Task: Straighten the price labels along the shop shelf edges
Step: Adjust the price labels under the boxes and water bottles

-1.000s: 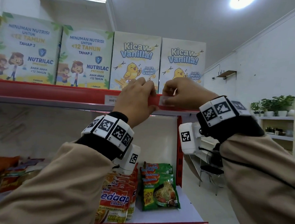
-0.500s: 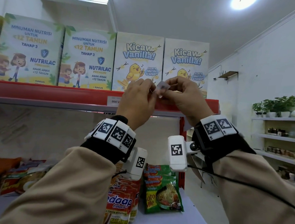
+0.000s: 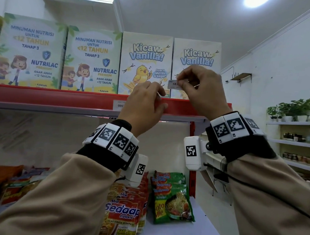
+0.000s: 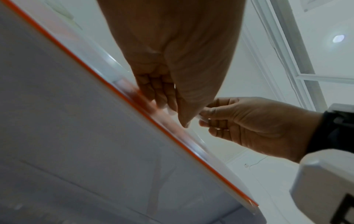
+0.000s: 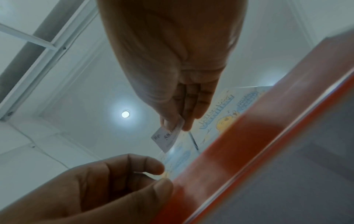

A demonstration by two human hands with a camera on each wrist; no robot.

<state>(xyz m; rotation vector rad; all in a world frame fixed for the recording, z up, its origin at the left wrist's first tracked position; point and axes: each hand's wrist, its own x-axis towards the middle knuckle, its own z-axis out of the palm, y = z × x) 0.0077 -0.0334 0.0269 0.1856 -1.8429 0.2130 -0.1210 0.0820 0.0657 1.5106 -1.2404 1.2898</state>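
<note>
Two shelves (image 3: 45,96) of a red rack fill the head view. Four cartons (image 3: 92,61) stand side by side on the upper shelf, and noodle packets (image 3: 171,203) lie on the lower one. A red edge strip (image 3: 80,100) runs along the front of the upper shelf; one label (image 3: 118,104) sits in it just left of the left hand (image 3: 144,102). The right hand (image 3: 201,89) is raised in front of the rightmost carton, above the strip and clear of it. Its thumb and fingers (image 5: 189,109) pinch a loose price label (image 3: 172,84), a small white card with dark print; in the right wrist view the card (image 5: 166,136) hangs tilted from the fingertips, apart from the shelf. The left hand is held lower, at the strip, with its fingers curled. In the left wrist view its fingertips (image 4: 162,98) lie at the clear strip cover, and thumb and forefinger appear closed on something thin and clear; what it is cannot be told.
</note>
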